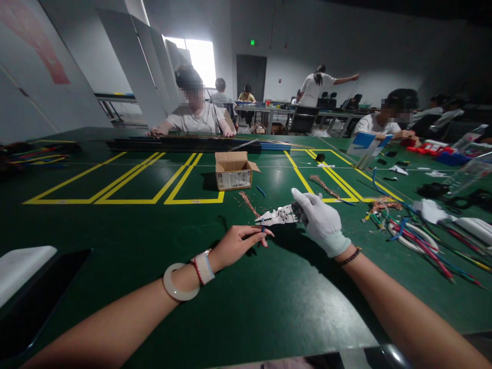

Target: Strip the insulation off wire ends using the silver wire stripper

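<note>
My right hand (321, 220), in a white glove, is closed round the handles of a wire stripper (277, 216) whose metal jaws point left. My bare left hand (237, 244) sits just below the jaws, fingers pinched on a short blue piece of wire (263, 231) at the tool's tip. Both hands hover over the green table (161, 256). A small pile of copper strands (248, 203) lies just beyond the tool.
An open cardboard box (233, 170) stands behind the hands. Coloured wires (418, 241) spread out at the right. A white pad (21, 266) and dark phone (42, 292) lie near left. Other people sit at the far table edge and beyond.
</note>
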The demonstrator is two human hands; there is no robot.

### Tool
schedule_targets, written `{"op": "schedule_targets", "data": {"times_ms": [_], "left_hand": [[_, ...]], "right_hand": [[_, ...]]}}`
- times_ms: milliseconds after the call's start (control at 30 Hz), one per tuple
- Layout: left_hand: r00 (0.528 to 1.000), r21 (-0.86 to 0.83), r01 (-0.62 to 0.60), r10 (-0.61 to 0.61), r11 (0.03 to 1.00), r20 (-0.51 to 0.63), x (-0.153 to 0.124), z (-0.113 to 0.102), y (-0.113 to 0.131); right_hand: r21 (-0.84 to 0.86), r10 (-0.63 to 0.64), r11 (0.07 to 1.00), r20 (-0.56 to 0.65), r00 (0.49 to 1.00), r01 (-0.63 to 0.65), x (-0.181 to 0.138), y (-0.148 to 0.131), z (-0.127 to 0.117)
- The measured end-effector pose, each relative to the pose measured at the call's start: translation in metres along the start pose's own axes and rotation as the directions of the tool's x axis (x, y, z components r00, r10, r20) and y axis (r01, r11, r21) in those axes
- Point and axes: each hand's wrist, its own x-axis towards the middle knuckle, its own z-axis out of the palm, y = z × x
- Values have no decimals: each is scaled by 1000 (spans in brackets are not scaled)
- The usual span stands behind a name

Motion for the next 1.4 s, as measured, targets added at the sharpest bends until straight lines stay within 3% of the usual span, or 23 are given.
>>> {"op": "schedule_targets", "data": {"times_ms": [333,767,1400], "left_hand": [[999,26,-18,17,999,42,-1,-1,-3],[1000,-21,14,-14,1000,-22,-1,1,-4],[998,-3,-67,67,998,18,-1,1,-1]], "right_hand": [[-44,23,999,17,1000,-22,2,3,-10],[-88,-1,996,-16,1000,0,-2,0,-9],[-18,-4,1000,-16,1000,3,0,3,-10]]}}
